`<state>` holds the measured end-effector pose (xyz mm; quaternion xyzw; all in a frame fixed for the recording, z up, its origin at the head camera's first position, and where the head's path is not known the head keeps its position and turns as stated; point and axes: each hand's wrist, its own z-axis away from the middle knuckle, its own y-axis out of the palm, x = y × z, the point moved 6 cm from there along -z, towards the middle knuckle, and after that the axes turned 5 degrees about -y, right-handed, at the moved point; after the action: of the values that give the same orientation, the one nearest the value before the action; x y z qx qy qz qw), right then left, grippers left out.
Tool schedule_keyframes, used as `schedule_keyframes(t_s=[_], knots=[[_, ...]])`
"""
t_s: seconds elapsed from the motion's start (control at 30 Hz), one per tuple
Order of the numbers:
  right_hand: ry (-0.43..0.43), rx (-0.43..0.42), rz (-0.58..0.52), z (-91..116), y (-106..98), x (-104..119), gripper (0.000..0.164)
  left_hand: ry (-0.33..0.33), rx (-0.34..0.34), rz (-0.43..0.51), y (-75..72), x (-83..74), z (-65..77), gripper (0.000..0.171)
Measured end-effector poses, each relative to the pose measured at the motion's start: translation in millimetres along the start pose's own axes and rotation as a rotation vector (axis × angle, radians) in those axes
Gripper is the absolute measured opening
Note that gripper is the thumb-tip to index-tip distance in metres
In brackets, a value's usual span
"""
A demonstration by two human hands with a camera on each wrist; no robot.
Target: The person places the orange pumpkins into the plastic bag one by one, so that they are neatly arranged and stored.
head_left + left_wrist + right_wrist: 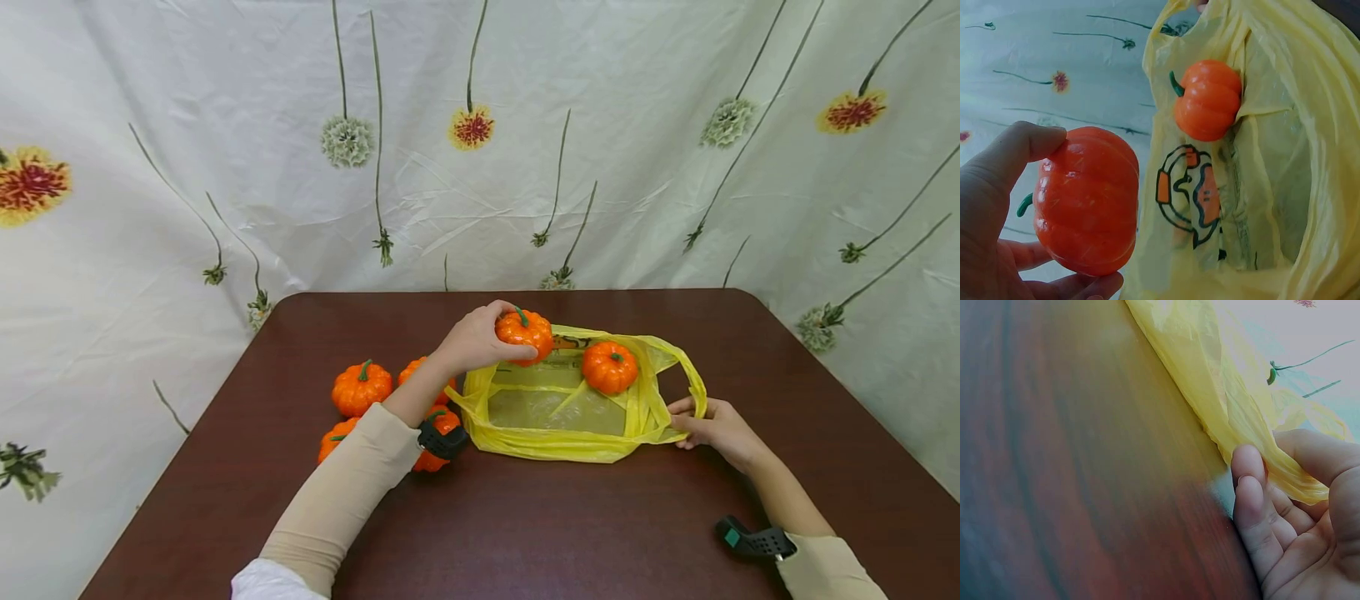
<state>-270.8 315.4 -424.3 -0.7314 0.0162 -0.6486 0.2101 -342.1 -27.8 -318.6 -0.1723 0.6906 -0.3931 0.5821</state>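
Over the left part of a yellow plastic bag [551, 443], my left hand [476, 340] grips a small orange pumpkin [528, 335] with a green stem. In the left wrist view, the thumb and fingers span the opposite sides of this pumpkin [1088, 203]. A second pumpkin [610, 368] lies inside the bag toward its right end, and the bag's mouth is spread wide. My right hand [716, 429] pinches the bag's right handle; in the right wrist view, the gathered yellow plastic [1254, 434] passes between thumb and fingers.
Several more pumpkins [362, 388] sit on the dark brown table [570, 533] to the left of the bag, partly hidden behind my left forearm. A white cloth [450, 208] printed with flowers hangs behind the table's far edge.
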Motion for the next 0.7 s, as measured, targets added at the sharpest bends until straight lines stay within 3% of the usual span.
schedule_keyframes(t_s=[0.17,0.47,0.7], knots=[[0.008,0.002,0.007,0,0,-3,0.033,-0.002,0.018,-0.029,14.5,-4.0,-3.4,0.074],[0.009,0.005,0.002,-1,0,-2,0.033,-0.028,0.045,-0.167,37.8,-6.0,-10.2,0.082],[0.002,0.006,0.003,-1,0,-3,0.032,-0.054,0.071,-0.206,52.3,-2.6,-17.4,0.083]])
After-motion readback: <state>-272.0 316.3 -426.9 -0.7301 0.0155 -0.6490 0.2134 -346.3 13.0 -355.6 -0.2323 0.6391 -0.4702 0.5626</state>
